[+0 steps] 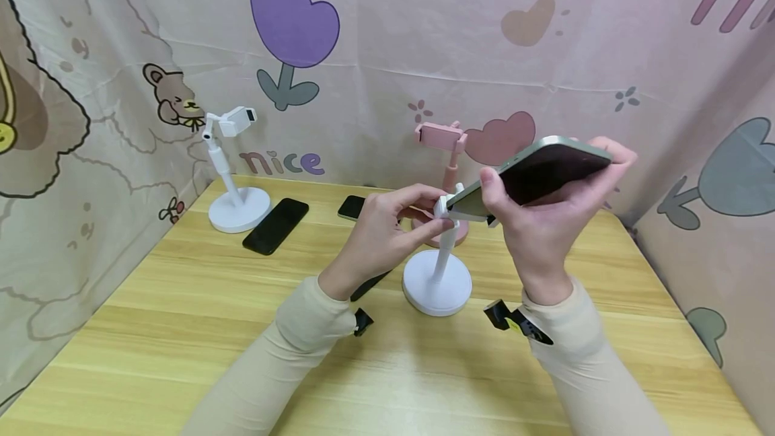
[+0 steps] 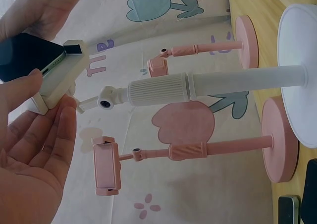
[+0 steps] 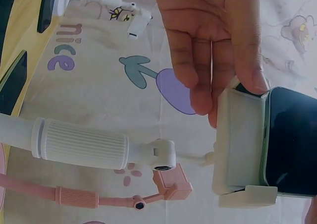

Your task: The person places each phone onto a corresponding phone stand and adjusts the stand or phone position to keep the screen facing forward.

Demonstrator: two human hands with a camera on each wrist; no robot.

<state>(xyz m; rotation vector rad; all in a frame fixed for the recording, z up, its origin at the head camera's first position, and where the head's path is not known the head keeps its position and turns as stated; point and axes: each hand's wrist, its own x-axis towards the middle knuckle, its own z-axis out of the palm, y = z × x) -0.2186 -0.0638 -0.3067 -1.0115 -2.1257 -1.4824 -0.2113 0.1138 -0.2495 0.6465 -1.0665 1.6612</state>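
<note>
My right hand (image 1: 545, 237) grips a phone (image 1: 554, 168) with a pale green edge and dark screen, thumb along its near side. The phone is tilted over a white phone stand (image 1: 437, 284) that stands upright on the table. Its white clamp (image 2: 62, 83) is at the phone's end. My left hand (image 1: 387, 231) pinches this clamp between thumb and fingers. In the right wrist view, the phone (image 3: 292, 140) lies at the clamp's mouth (image 3: 242, 140), with the left thumb at one jaw. Whether the clamp holds the phone firmly cannot be told.
Another white phone stand (image 1: 239, 210) is at the back left, a black phone (image 1: 276, 226) beside it. A smaller dark phone (image 1: 351, 207) lies at the back. Behind the middle stand are two pink stands (image 2: 280, 140), one (image 2: 247, 41) farther off. Another dark phone (image 1: 369, 284) lies partly under my left wrist.
</note>
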